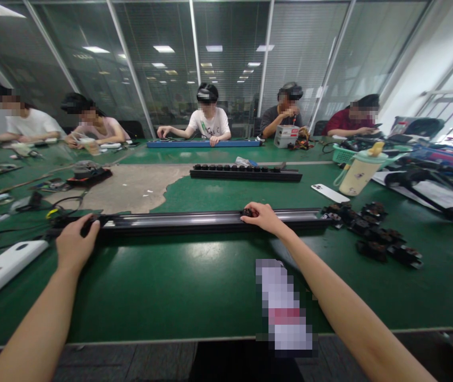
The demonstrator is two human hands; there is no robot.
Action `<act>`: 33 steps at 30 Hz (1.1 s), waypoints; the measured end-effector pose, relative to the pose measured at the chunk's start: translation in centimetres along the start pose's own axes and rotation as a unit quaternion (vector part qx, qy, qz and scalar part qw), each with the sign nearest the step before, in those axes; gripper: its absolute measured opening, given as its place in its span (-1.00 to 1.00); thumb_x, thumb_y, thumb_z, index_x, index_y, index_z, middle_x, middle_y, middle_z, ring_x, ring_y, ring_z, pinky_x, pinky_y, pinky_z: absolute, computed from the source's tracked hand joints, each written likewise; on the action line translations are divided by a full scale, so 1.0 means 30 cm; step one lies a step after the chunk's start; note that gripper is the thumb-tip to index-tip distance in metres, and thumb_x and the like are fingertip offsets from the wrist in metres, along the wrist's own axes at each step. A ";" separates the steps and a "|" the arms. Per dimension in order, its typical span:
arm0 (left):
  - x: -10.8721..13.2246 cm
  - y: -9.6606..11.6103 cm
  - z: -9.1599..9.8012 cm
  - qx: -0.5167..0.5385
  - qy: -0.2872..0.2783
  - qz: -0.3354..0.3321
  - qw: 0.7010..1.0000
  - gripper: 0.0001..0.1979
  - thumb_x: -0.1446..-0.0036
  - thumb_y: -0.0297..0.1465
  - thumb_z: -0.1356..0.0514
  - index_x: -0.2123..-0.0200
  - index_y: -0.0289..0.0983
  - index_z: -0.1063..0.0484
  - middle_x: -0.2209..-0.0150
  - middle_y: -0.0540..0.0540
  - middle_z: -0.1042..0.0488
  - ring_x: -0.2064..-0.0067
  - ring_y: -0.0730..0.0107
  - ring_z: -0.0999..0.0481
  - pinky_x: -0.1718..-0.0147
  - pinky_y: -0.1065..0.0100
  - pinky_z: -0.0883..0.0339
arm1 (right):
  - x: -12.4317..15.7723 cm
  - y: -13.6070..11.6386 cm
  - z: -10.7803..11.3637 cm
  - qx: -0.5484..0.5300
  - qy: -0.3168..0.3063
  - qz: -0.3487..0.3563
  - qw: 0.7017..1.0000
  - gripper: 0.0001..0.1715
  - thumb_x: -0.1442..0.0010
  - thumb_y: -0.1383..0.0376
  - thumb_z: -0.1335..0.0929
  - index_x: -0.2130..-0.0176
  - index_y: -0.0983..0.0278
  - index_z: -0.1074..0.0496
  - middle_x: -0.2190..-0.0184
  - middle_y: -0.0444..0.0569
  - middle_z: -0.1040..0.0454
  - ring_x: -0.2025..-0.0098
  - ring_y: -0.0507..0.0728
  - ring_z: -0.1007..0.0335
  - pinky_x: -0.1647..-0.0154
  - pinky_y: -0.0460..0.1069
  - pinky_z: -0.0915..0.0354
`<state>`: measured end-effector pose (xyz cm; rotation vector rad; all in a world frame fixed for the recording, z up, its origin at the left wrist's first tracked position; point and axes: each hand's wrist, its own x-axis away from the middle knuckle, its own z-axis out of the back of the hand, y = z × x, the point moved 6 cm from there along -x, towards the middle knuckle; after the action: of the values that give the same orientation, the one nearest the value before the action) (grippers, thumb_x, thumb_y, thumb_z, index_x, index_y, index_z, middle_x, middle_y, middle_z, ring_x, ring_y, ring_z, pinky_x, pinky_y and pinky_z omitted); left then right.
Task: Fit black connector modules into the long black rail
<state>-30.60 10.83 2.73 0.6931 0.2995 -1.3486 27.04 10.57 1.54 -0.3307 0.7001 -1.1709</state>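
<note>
Black rail [178, 220] lying crosswise on green worktop [194, 286], left hand [75, 245] curled closed over rail's left end, right hand [261, 216] past rail's middle, fingertips pinching socket module [247, 213] onto rail, loose modules [373, 233] beyond rail's right end.

Between the long black rail [194, 222] and the near edge, the green table surface [162, 286] lies open, except for a blurred object [284, 302] at the edge. On the left, a white device [3, 268] and loose cables [7, 225] obstruct access. On the right, a pile of black modules [373, 236] lies just beside the rail end. Behind the rail, open mat extends to a second black strip [246, 173] and a white phone [330, 192].
</note>
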 end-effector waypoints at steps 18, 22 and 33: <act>0.000 0.002 -0.001 -0.006 -0.003 0.000 1.000 -0.33 -0.25 0.02 0.04 -0.19 -0.33 -0.39 -0.09 -0.28 -0.46 -0.13 0.04 -0.39 -0.16 0.11 -0.22 | -0.002 -0.009 -0.002 0.033 0.017 -0.005 0.999 -0.75 -0.08 0.12 -0.41 0.31 0.23 -0.39 0.48 -0.19 -0.37 0.39 0.06 -0.25 0.21 -0.03 0.01; 0.002 0.007 0.003 -0.003 -0.001 0.000 1.000 -0.31 -0.25 0.03 0.05 -0.20 -0.34 -0.39 -0.09 -0.30 -0.46 -0.14 0.03 -0.39 -0.17 0.11 -0.21 | 0.000 -0.014 -0.002 0.032 0.015 -0.008 0.999 -0.76 -0.08 0.13 -0.41 0.31 0.23 -0.38 0.47 -0.20 -0.37 0.39 0.06 -0.25 0.20 -0.03 0.00; 0.002 0.003 0.000 -0.007 -0.004 0.007 1.000 -0.33 -0.26 0.01 0.04 -0.20 -0.32 -0.38 -0.11 -0.27 -0.45 -0.14 0.06 -0.39 -0.18 0.11 -0.21 | -0.002 0.007 0.018 0.021 -0.030 0.000 0.999 -0.65 -0.14 0.02 -0.44 0.23 0.21 -0.45 0.49 -0.23 -0.37 0.39 0.04 -0.28 0.15 0.00 0.01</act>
<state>-30.50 10.80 2.73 0.6771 0.2973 -1.3337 27.53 10.64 1.84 -0.3293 0.6221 -1.1687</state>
